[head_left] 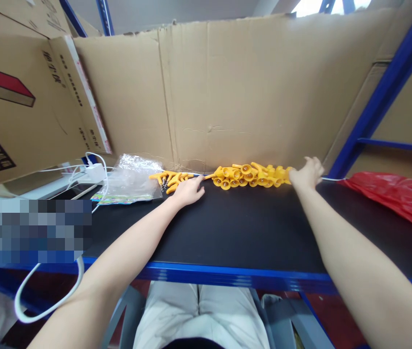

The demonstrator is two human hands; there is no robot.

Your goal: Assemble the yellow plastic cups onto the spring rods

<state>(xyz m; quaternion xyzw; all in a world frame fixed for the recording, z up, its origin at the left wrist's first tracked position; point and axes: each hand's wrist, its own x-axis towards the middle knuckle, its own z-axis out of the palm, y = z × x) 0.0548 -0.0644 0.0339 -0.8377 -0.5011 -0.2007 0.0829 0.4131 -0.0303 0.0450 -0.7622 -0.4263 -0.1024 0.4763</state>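
Note:
My left hand (190, 190) rests on the black tabletop (242, 228), thumb and index finger apart, between two groups of yellow plastic parts. Beside it on the left lie yellow branched pieces (177, 179) with small dark coils among them. Past its fingertips is a pile of yellow funnel-shaped pieces (245, 175), stacked in rows with their round mouths facing me. At the pile's right end my right hand (307, 173) stands open, fingers spread upward and palm side against the last pieces. Contact at the left fingertips is hard to make out.
A clear plastic bag (129, 177) lies left of the branched pieces, near a white charger (96, 172) with cables. A red plastic bag (395, 194) is at the right. Cardboard (249, 97) walls the back, and a blue post (384, 92) rises at the right.

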